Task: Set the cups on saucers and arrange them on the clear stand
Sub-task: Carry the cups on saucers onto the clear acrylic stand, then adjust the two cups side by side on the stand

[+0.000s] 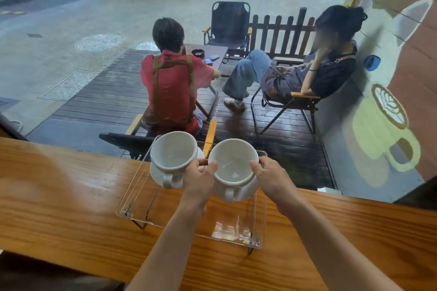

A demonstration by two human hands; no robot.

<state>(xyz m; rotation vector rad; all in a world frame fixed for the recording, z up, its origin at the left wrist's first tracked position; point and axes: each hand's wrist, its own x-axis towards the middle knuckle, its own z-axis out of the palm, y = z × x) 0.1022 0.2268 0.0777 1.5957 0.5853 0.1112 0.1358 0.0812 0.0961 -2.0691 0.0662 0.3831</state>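
Note:
Two empty white cups stand side by side over the clear stand [134, 198] on the wooden counter. The left cup [173, 152] sits on its saucer [157, 175], handle facing me. My left hand [199, 178] and my right hand [272, 176] grip the right cup [233, 160] at its rim from both sides. Its saucer [248, 190] shows beneath it, handle toward me. Whether this saucer touches the stand is hidden by my hands.
The wooden counter [59, 201] runs along a window. Outside, two people sit on folding chairs at a small table on a dark deck. A painted cup mural covers the wall at right. The stand's near half carries nothing.

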